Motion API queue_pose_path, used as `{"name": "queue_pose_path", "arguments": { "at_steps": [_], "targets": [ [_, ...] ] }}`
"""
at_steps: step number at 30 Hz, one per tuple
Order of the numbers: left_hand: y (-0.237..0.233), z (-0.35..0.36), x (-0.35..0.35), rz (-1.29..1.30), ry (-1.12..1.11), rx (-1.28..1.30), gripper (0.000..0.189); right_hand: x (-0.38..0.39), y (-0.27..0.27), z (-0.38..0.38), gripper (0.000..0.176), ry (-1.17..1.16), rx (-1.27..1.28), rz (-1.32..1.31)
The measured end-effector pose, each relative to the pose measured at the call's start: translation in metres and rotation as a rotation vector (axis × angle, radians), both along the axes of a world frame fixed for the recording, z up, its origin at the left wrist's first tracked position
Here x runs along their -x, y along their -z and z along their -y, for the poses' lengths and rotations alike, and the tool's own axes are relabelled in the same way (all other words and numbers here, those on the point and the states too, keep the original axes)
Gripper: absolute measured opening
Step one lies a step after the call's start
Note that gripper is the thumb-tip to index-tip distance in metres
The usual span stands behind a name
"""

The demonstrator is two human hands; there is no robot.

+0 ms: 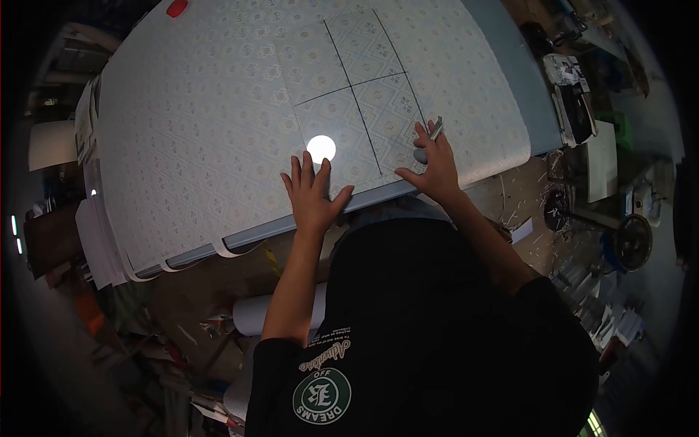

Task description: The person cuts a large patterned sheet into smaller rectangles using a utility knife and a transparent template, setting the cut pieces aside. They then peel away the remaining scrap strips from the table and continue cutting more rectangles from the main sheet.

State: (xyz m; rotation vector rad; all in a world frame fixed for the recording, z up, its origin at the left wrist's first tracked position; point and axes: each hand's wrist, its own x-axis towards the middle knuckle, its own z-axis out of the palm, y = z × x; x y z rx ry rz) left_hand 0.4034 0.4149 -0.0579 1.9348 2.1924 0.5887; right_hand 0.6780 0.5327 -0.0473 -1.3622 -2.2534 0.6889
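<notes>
Patterned pale sheeting [196, 131] covers the table, with dark straight lines crossing on it near the middle. My left hand [313, 193] lies on the sheeting near the table's front edge, fingers spread, just below a bright round spot of light [321, 149]. To the right, my right hand [439, 166] rests by the lower end of a dark line. A metallic cutter-like tool [436, 129] sticks out between its fingers, and a small grey rounded thing [420, 155] shows beside them.
A red object [176, 8] lies at the sheeting's far left. The table's blue-grey surface [520, 80] shows at right, with a stack of items [571, 95] beyond. White rolls [255, 315] lie below the table. A round fan-like object [632, 242] stands at right.
</notes>
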Motion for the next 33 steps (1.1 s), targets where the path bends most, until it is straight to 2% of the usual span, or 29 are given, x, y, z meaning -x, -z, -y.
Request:
{"name": "queue_pose_path", "arguments": {
  "at_steps": [7, 9, 12, 19, 21, 28, 30, 33],
  "targets": [
    [0.0018, 0.0005, 0.0009, -0.012, 0.003, 0.005, 0.078, -0.0008, 0.0032, -0.0003, 0.107, -0.016, -0.007, -0.016],
    [0.0024, 0.0008, 0.0009, -0.011, 0.004, 0.0, 0.078, -0.0006, 0.0009, -0.0001, 0.099, -0.016, 0.005, -0.027],
    [0.0036, 0.0012, 0.0011, -0.011, 0.005, -0.007, 0.078, -0.0012, 0.0032, -0.0004, 0.105, -0.025, -0.061, 0.017],
    [0.0028, 0.0016, 0.0012, -0.008, 0.009, -0.016, 0.078, -0.0018, 0.004, -0.0002, 0.106, -0.012, -0.034, 0.008],
    [0.0027, 0.0018, 0.0008, -0.007, 0.01, -0.018, 0.078, -0.0012, -0.0009, -0.0005, 0.076, -0.01, 0.039, 0.01],
    [0.0014, 0.0012, 0.0013, -0.003, 0.016, -0.016, 0.078, -0.0008, -0.0004, -0.0009, 0.094, -0.009, 0.03, 0.034],
    [0.0009, 0.0007, 0.0012, -0.001, 0.013, -0.011, 0.078, -0.0013, 0.0027, -0.0005, 0.106, -0.003, 0.006, 0.021],
    [-0.0042, -0.0001, 0.0013, 0.006, 0.015, -0.001, 0.077, 0.0, -0.0008, -0.0002, 0.106, 0.003, 0.028, 0.0]
  ]
}}
